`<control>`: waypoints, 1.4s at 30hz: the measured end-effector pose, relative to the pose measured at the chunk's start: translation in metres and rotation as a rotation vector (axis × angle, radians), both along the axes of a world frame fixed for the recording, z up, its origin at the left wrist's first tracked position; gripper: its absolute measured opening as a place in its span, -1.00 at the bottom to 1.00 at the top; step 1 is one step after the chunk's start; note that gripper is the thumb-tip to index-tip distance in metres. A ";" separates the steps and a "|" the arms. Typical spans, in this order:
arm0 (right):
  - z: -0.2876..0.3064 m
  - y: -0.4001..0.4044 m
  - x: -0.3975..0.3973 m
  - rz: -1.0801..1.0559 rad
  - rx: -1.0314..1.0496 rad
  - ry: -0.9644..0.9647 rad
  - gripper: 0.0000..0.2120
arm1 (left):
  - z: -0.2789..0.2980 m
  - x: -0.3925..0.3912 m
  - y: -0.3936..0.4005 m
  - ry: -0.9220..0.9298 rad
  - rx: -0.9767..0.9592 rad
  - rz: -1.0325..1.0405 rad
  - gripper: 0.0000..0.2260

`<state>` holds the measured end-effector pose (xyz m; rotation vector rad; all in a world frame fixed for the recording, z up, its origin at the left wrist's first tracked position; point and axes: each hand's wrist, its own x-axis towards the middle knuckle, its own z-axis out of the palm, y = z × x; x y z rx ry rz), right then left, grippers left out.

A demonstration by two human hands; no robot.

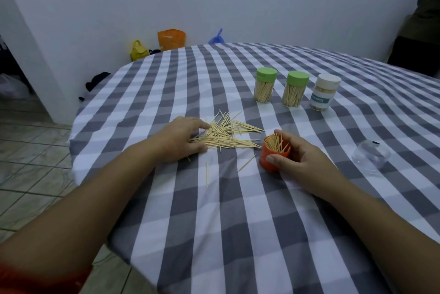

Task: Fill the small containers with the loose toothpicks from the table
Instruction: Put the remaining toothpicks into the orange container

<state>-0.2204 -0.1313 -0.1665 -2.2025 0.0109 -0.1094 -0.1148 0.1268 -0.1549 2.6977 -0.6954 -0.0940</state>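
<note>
Checked cloth [238, 210] holds loose toothpicks [226, 135] under flat left hand [181, 140] fingers. Right hand [295, 158] grips orange cup [271, 159]. White jar [324, 92] says "TOOTHPICK".

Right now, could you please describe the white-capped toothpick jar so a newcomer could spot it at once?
On the checked tablecloth, three upright toothpick jars stand in a row beyond the hands. The white-capped jar is the rightmost. Unlike the two green-capped jars beside it, it has a white cap and a teal label band.
</note>
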 end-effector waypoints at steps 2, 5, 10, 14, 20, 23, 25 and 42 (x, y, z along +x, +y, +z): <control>0.000 0.000 0.000 0.003 -0.007 -0.001 -0.38 | 0.003 -0.002 0.000 0.045 0.065 0.031 -0.55; 0.000 0.001 0.001 0.004 -0.004 0.003 -0.37 | 0.007 -0.007 -0.006 -0.044 0.214 0.047 -0.65; 0.000 0.002 0.000 0.004 -0.010 -0.002 -0.37 | 0.003 -0.014 -0.029 -0.292 0.562 0.019 -0.68; 0.001 0.002 -0.001 0.006 -0.022 0.001 -0.37 | -0.003 -0.014 -0.043 -0.346 0.570 0.039 -0.75; 0.000 0.002 -0.001 0.011 -0.024 0.000 -0.37 | 0.001 -0.009 -0.041 -0.292 0.413 0.080 -0.65; -0.001 0.001 -0.001 0.013 -0.015 0.002 -0.37 | 0.008 -0.005 -0.045 -0.225 0.353 0.104 -0.63; -0.001 0.001 -0.001 0.013 -0.011 0.003 -0.36 | 0.011 -0.004 -0.048 -0.191 0.314 0.112 -0.63; -0.002 0.001 -0.003 0.033 0.005 -0.025 -0.37 | 0.024 -0.005 -0.054 0.016 -0.093 0.148 -0.87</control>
